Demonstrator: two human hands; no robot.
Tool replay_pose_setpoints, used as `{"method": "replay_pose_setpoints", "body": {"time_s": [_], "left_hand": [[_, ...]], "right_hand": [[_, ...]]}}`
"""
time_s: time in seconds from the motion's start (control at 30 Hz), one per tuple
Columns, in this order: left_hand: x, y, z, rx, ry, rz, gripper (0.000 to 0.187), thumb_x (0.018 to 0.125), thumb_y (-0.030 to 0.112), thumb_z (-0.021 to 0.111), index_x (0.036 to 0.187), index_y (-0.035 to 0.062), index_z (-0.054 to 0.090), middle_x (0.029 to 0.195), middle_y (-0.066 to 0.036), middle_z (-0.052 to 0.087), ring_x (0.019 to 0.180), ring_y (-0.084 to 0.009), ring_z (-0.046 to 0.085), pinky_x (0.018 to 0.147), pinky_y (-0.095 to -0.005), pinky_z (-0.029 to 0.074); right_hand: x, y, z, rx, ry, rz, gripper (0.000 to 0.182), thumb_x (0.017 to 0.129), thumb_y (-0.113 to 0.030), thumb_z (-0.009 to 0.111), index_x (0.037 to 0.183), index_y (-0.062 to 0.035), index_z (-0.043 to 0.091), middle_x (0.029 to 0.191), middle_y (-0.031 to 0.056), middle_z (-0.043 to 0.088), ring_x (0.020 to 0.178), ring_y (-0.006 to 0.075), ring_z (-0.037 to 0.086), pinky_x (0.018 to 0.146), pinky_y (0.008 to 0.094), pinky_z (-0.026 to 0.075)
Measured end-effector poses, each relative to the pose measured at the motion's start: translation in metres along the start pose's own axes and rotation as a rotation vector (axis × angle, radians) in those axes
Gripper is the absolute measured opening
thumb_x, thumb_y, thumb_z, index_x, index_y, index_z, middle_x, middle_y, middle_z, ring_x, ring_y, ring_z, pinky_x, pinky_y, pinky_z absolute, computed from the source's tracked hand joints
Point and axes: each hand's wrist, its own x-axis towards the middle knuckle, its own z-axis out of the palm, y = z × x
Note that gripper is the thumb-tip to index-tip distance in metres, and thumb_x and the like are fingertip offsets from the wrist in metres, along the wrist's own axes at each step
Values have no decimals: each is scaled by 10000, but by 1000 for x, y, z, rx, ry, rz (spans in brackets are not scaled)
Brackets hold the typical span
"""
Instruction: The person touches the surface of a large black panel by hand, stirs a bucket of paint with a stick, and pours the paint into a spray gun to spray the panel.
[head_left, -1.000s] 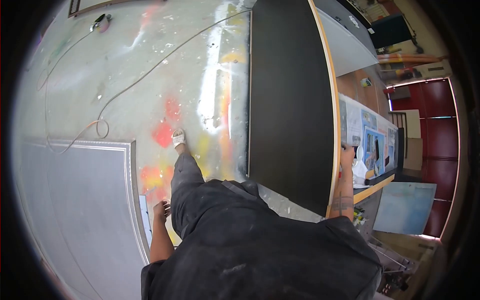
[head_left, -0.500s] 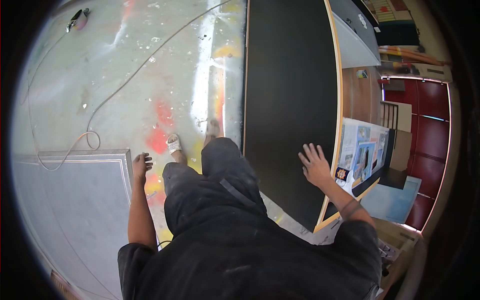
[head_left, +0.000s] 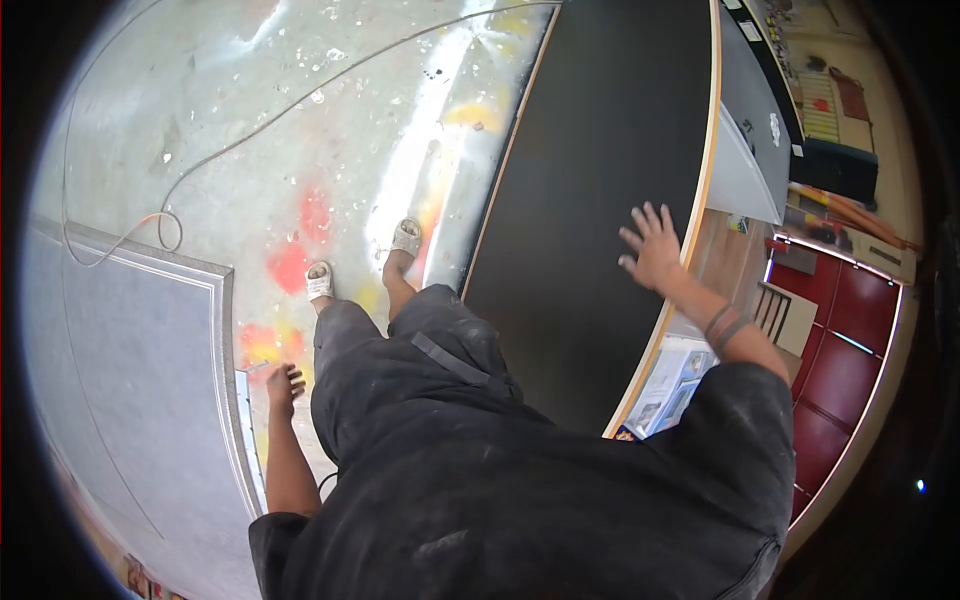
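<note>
Just past my right sleeve (head_left: 735,410), printed sheets (head_left: 668,395) lie partly hidden, with blocks of blue and lines of small type; the lettering is too fine for me to read. At their near end a small dark blue emblem (head_left: 623,433) shows an orange figure, its wording unreadable too.

My left hand (head_left: 284,390) hangs low, fingers loosely curled and slightly apart, over the paint-stained floor (head_left: 250,150). The grey panel (head_left: 130,380) lies just to its left, with pale lines along its border.

My right hand (head_left: 655,248) is spread wide, palm down, over the black panel (head_left: 590,180). The panel reaches left and far from under it, and its wood edge (head_left: 708,130) runs just right of my fingers, crossed by my forearm. Whether my palm presses on the surface or floats above it, I cannot tell.

My sandals (head_left: 319,282) stand left of the black panel. Farther out, a thin hose (head_left: 300,100) loops across the floor. To the far right, a white board (head_left: 745,165) leans at a slant near a dark strip bearing small white patches (head_left: 797,151), too small to read. Red doors (head_left: 850,380) stand beyond, on the right.
</note>
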Motion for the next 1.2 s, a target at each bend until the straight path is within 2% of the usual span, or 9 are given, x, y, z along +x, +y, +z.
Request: {"method": "replay_pose_setpoints", "body": {"time_s": [0.13, 0.2, 0.33, 0.53, 0.63, 0.87, 1.0, 1.1, 1.2], "left_hand": [[-44, -36, 27, -8, 44, -42, 391, 1007, 360, 468, 1175, 44, 625, 972, -97, 687, 709, -176, 615, 628, -330, 484], [-36, -63, 34, 189, -13, 194, 379, 1008, 352, 477, 1121, 36, 653, 941, -84, 685, 715, -159, 606, 614, -312, 466], [-30, -65, 63, 26, -38, 170, 380, 1008, 356, 487, 1083, 30, 668, 924, -82, 686, 706, -153, 605, 592, -291, 455], [-36, 24, 121, -130, 2, 98, 373, 1008, 345, 483, 1138, 31, 636, 930, -88, 689, 685, -145, 614, 604, -285, 502], [-20, 64, 140, -117, -36, 115, 378, 1010, 345, 476, 1149, 28, 630, 932, -87, 687, 684, -149, 613, 602, -283, 501], [40, 173, 167, 156, -186, 66, 384, 997, 349, 479, 1182, 44, 623, 972, -93, 681, 699, -165, 623, 615, -293, 504], [78, 269, 181, 80, -177, 69, 405, 951, 345, 507, 1212, 53, 612, 1011, -104, 682, 714, -192, 645, 638, -300, 509], [81, 360, 198, 23, -186, 232, 374, 1006, 321, 468, 1176, 29, 629, 1000, -90, 688, 788, -163, 649, 664, -292, 522], [60, 444, 216, 2, -241, 402, 403, 1030, 360, 475, 1208, 29, 621, 1037, -94, 684, 826, -157, 647, 724, -286, 525]], "right_hand": [[84, 85, -19, -35, 90, 135, 624, 987, -588, 362, 1538, -295, 354, 1647, 86, 199, 1534, 309, 78, 1213, 566, -11], [122, 107, -27, -49, 108, 203, 626, 985, -581, 369, 1536, -284, 362, 1643, 93, 208, 1531, 317, 86, 1212, 570, 2], [146, 88, -17, -164, 165, 283, 665, 981, -570, 370, 1548, -222, 342, 1637, 133, 211, 1525, 353, 90, 1202, 595, 11], [97, 14, 17, -33, -148, -433, 674, 976, -612, 333, 1553, -265, 325, 1640, 79, 221, 1528, 324, 98, 1210, 578, 10], [105, 49, 0, -27, -127, -395, 654, 974, -615, 333, 1541, -288, 348, 1639, 69, 227, 1529, 310, 101, 1216, 560, 11], [184, 213, -67, -60, 152, 221, 540, 1013, -497, 353, 1515, -303, 394, 1628, 46, 257, 1526, 281, 111, 1216, 561, 1], [207, 223, -76, -130, 199, 380, 575, 1018, -466, 362, 1534, -210, 369, 1624, 136, 237, 1517, 341, 125, 1220, 547, 37], [186, 169, -72, -21, 109, 203, 591, 1004, -428, 409, 1527, -154, 371, 1608, 173, 256, 1507, 378, 147, 1223, 540, 53], [136, 99, -64, 42, -94, -156, 606, 977, -442, 438, 1509, -155, 393, 1592, 151, 289, 1494, 383, 179, 1216, 552, 78]]}}
